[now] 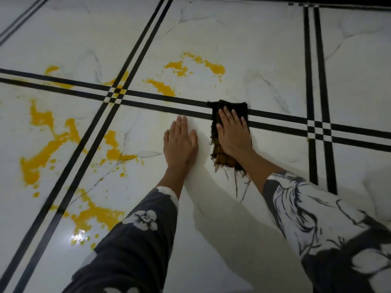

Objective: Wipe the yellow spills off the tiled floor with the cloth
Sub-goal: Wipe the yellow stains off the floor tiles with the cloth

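Observation:
A dark frayed cloth (pixel 231 107), stained yellow at its near end, lies on the white tiled floor (pixel 264 66) across a black double line. My right hand (pixel 233 134) presses flat on top of it, fingers together. My left hand (pixel 179 142) rests flat on the bare tile just left of the cloth, holding nothing. Yellow spills spread over the left half of the floor: a big patch at the far left (pixel 42 149), one near my left forearm (pixel 95 214), a streak (pixel 163 87) and an arc (pixel 211 65) beyond the hands.
Black double lines cross the tiles at a junction (pixel 115 95) on the left and another (pixel 319 129) on the right. A bright light reflection (pixel 78 236) glares on wet floor near my left sleeve. A dark edge runs along the top right.

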### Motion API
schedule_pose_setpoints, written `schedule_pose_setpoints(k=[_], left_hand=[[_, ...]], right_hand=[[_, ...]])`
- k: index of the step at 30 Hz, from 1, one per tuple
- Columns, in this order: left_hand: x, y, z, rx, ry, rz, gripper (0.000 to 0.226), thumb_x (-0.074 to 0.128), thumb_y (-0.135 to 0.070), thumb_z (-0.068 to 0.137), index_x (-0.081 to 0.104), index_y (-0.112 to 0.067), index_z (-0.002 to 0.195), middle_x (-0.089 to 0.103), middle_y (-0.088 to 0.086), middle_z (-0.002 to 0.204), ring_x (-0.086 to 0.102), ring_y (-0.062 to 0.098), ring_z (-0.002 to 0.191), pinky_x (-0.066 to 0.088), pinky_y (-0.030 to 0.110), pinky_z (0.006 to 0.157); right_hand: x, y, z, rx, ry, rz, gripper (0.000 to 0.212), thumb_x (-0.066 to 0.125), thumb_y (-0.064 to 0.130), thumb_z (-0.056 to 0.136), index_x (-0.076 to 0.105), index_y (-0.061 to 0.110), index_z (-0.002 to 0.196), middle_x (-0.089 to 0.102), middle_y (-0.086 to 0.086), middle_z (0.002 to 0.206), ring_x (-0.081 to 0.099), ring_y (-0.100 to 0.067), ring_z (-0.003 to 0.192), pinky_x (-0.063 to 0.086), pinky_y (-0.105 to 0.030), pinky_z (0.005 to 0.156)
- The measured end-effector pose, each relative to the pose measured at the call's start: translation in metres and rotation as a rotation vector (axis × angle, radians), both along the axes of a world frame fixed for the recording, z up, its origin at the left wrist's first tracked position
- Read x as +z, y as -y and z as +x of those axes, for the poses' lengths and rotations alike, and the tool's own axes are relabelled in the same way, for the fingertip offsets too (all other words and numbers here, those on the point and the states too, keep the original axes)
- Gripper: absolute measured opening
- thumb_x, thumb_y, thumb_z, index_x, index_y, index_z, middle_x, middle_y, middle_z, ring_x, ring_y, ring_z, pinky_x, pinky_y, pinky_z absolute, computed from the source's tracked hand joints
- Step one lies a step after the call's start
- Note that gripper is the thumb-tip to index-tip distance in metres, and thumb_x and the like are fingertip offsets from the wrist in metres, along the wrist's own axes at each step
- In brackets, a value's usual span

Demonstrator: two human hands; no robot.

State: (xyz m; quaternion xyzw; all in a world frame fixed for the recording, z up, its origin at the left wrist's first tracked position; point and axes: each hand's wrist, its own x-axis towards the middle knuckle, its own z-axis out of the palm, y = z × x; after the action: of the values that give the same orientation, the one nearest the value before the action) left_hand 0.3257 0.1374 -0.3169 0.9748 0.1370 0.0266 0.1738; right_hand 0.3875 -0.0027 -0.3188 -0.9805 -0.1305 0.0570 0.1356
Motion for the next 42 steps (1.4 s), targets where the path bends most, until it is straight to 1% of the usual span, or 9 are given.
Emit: schedule_pose_setpoints(k=[7, 13, 18, 22, 25, 28, 34, 38, 42], left_hand=[[-0.011, -0.027, 0.055, 0.441, -0.039, -0.071, 0.068, 0.023, -0.041, 0.099, -0.004, -0.002, 0.148, -0.003, 0.012, 0.158, -0.003, 0.023, 0.146, -0.006, 0.037, 0.116], [-0.013, -0.023, 0.053, 0.463, 0.007, -0.043, 0.068, 0.022, -0.041, 0.095, 0.005, -0.001, 0.148, 0.007, 0.014, 0.157, 0.005, 0.025, 0.146, -0.004, 0.038, 0.116], [-0.013, -0.025, 0.055, 0.483, 0.013, -0.07, 0.065, 0.027, -0.036, 0.096, 0.009, -0.001, 0.148, 0.01, 0.014, 0.157, 0.008, 0.025, 0.145, -0.005, 0.037, 0.115], [-0.013, -0.025, 0.058, 0.462, -0.018, -0.086, 0.064, 0.02, -0.036, 0.095, 0.009, -0.001, 0.148, 0.009, 0.013, 0.157, 0.007, 0.023, 0.145, -0.006, 0.036, 0.115], [-0.014, -0.027, 0.056, 0.474, -0.002, -0.076, 0.066, 0.018, -0.037, 0.093, 0.014, 0.0, 0.147, 0.015, 0.014, 0.156, 0.012, 0.025, 0.145, -0.002, 0.038, 0.116], [-0.015, -0.025, 0.057, 0.463, -0.017, -0.061, 0.067, 0.015, -0.038, 0.092, 0.01, -0.001, 0.148, 0.012, 0.014, 0.157, 0.009, 0.024, 0.145, -0.004, 0.037, 0.115], [-0.011, -0.027, 0.057, 0.499, -0.05, -0.088, 0.06, 0.009, -0.032, 0.094, 0.008, -0.007, 0.149, 0.008, 0.007, 0.158, 0.005, 0.018, 0.146, -0.008, 0.033, 0.115], [-0.009, -0.029, 0.061, 0.553, -0.04, -0.088, 0.061, 0.004, -0.031, 0.093, 0.01, -0.009, 0.149, 0.011, 0.005, 0.158, 0.007, 0.016, 0.145, -0.007, 0.032, 0.114], [-0.006, -0.021, 0.048, 0.5, -0.06, -0.127, 0.055, 0.012, -0.028, 0.098, 0.007, -0.009, 0.149, 0.01, 0.004, 0.158, 0.005, 0.014, 0.145, -0.007, 0.031, 0.115]], right_hand=[[-0.007, -0.031, 0.03, -0.044, 0.09, -0.036, 0.05, 0.022, 0.032, 0.101, 0.014, 0.019, 0.148, 0.012, 0.002, 0.157, 0.009, -0.016, 0.145, 0.003, -0.036, 0.116], [-0.004, -0.068, 0.019, -0.006, 0.066, -0.06, 0.06, 0.005, 0.04, 0.094, 0.018, 0.017, 0.148, 0.019, 0.0, 0.155, 0.016, -0.018, 0.144, 0.007, -0.036, 0.115], [-0.001, -0.074, 0.023, 0.071, 0.034, -0.087, 0.061, 0.003, 0.043, 0.093, 0.016, 0.017, 0.148, 0.018, 0.002, 0.155, 0.015, -0.016, 0.144, 0.006, -0.034, 0.115], [-0.001, -0.073, 0.025, 0.078, 0.041, -0.123, 0.069, -0.009, 0.048, 0.093, 0.016, 0.016, 0.148, 0.02, 0.001, 0.155, 0.018, -0.017, 0.143, 0.011, -0.036, 0.114], [-0.003, -0.07, 0.025, 0.098, -0.01, -0.097, 0.066, -0.004, 0.047, 0.09, 0.008, 0.018, 0.148, 0.012, 0.003, 0.157, 0.009, -0.014, 0.145, 0.004, -0.034, 0.115], [-0.002, -0.07, 0.025, 0.105, 0.02, -0.11, 0.062, 0.002, 0.044, 0.093, 0.011, 0.018, 0.148, 0.015, 0.003, 0.156, 0.012, -0.015, 0.144, 0.003, -0.033, 0.115], [0.004, -0.075, 0.05, 0.501, -0.016, -0.158, 0.059, 0.001, 0.039, 0.099, 0.032, 0.015, 0.143, 0.037, 0.0, 0.148, 0.037, -0.018, 0.135, 0.015, -0.033, 0.109], [0.006, -0.1, 0.079, 0.736, -0.019, -0.159, 0.06, 0.001, 0.041, 0.098, 0.029, 0.015, 0.144, 0.035, 0.0, 0.15, 0.033, -0.017, 0.137, 0.012, -0.033, 0.111], [0.003, -0.119, 0.1, 0.932, 0.002, -0.113, 0.057, 0.008, 0.045, 0.096, 0.014, 0.022, 0.148, 0.017, 0.006, 0.155, 0.014, -0.012, 0.143, -0.002, -0.028, 0.113]])
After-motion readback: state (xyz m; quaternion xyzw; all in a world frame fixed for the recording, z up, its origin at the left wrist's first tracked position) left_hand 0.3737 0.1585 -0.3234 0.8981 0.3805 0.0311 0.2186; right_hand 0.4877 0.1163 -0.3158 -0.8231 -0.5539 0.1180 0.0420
